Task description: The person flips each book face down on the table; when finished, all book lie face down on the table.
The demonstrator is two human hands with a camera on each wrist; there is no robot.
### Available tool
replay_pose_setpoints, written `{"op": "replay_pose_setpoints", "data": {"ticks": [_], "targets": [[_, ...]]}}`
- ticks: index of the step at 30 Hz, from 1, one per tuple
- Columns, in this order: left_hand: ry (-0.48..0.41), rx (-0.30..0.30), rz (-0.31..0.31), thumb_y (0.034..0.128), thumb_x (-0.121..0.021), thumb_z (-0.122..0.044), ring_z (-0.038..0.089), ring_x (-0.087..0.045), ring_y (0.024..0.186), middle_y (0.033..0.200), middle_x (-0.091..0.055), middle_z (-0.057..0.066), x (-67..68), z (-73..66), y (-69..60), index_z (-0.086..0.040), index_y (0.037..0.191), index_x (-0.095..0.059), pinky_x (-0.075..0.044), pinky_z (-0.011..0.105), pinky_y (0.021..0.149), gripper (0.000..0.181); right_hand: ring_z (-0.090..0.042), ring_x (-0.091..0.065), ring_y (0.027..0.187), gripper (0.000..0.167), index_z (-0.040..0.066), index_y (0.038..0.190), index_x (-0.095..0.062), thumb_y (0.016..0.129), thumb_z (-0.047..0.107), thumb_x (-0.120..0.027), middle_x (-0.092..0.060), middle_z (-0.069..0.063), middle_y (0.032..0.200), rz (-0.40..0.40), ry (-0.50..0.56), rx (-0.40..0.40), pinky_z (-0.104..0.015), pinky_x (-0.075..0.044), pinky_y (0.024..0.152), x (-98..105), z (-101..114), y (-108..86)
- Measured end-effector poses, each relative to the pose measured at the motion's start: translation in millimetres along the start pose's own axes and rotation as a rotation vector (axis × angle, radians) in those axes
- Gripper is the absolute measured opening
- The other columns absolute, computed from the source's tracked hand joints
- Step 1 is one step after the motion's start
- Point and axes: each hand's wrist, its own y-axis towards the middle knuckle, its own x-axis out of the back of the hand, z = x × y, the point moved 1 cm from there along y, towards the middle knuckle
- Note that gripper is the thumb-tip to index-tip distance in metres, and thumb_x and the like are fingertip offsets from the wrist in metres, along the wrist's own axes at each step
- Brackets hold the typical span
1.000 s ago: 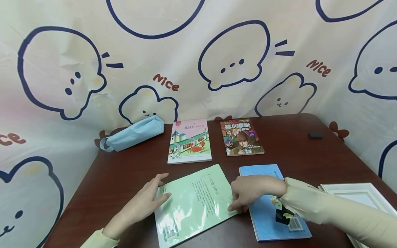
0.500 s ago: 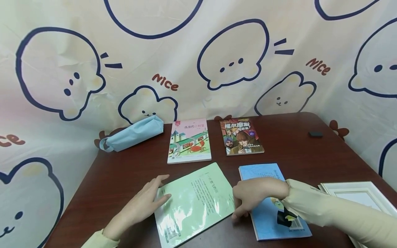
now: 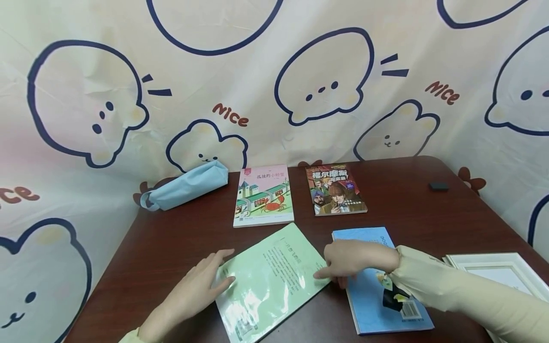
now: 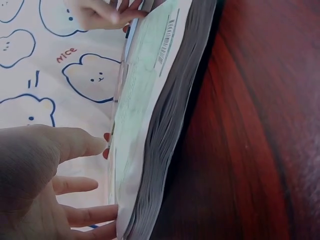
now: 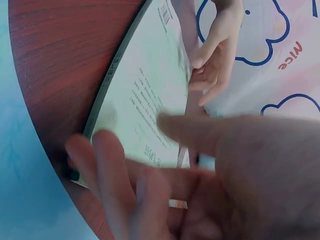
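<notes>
Green book (image 3: 270, 290) lies on the table (image 3: 171, 243), front and centre, set at an angle, text side up, barcode near its lower left corner, gloss glare on cover. Left to right: pouch (image 3: 188, 188), light blue, at the back left by the backdrop (image 3: 257, 81), its loop pointing left. In front of it, the left hand (image 3: 193, 286) is at the green book's left edge, fingers loose and spread, thumb held apart; in the left wrist view fingertips touch the edge, not wrapped round it. Pink book (image 3: 262, 197), crab on cover, sits behind the green book, near its far corner. Comic (image 3: 336, 190) lies right of the pink one, a gap between. Right hand (image 3: 349, 259) is at the green book's right end, one digit stretched over the cover, the others bent; fingers blurred in the right wrist view, so can't tell if it pinches the book. Blue book (image 3: 366, 309) lies just right of the green book, partly hidden by that hand and its cream sleeve (image 3: 450, 286). Small black object (image 3: 438, 186) far back right. White frame (image 3: 510, 262) at the right edge, partly behind the sleeve.
</notes>
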Motion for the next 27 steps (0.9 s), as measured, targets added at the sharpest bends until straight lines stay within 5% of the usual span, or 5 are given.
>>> {"op": "replay_pose_setpoints", "data": {"ticks": [8,13,21,24,27], "targets": [[0.011,-0.018,-0.018,0.0889,-0.069,-0.035,0.023,-0.053,0.124,0.134,-0.055,0.000,-0.2,-0.4,-5.7,-0.024,0.138,-0.046,-0.045,0.052,0.098,0.055,-0.017,-0.063,0.046,0.050,0.006,0.064,-0.064,0.094,0.046,-0.058,-0.061,-0.004,0.047,-0.204,-0.006,-0.188,-0.028,-0.049,0.055,5.0,-6.7,10.6],[0.016,0.001,0.000,0.0891,-0.068,-0.038,0.021,-0.051,0.125,0.135,-0.054,-0.001,-0.7,-1.1,-8.3,-0.028,0.139,-0.045,-0.050,0.048,0.090,0.056,-0.017,-0.065,0.046,0.047,0.004,0.070,-0.063,0.094,0.045,-0.058,-0.063,-0.006,0.048,-0.210,0.117,-0.221,-0.027,-0.053,0.062,5.5,-8.2,17.2],[0.051,0.003,0.011,0.0857,-0.072,-0.037,0.016,-0.052,0.117,0.122,-0.057,-0.005,-0.9,-2.1,-11.0,-0.029,0.135,-0.049,-0.052,0.041,0.081,0.054,-0.019,-0.065,0.045,0.048,0.002,0.067,-0.066,0.094,0.041,-0.059,-0.065,-0.009,0.050,-0.213,0.218,-0.229,-0.029,-0.055,0.054,4.1,-10.0,25.5],[0.030,-0.051,0.079,0.0802,-0.078,-0.035,0.016,-0.049,0.113,0.120,-0.054,-0.004,2.4,0.9,-12.5,-0.028,0.137,-0.047,-0.051,0.035,0.076,0.065,-0.019,-0.065,0.046,0.046,0.002,0.066,-0.067,0.093,0.038,-0.062,-0.065,-0.009,0.050,-0.221,0.222,-0.232,-0.031,-0.055,0.052,4.2,-10.7,27.0],[-0.057,-0.161,0.216,0.0730,-0.084,-0.031,0.020,-0.044,0.113,0.123,-0.048,0.000,10.4,8.3,-14.4,-0.028,0.144,-0.039,-0.049,0.028,0.073,0.084,-0.019,-0.066,0.046,0.038,0.002,0.065,-0.068,0.088,0.032,-0.070,-0.065,-0.009,0.051,-0.226,0.213,-0.194,-0.030,-0.055,0.053,5.0,-12.0,26.6]]}}
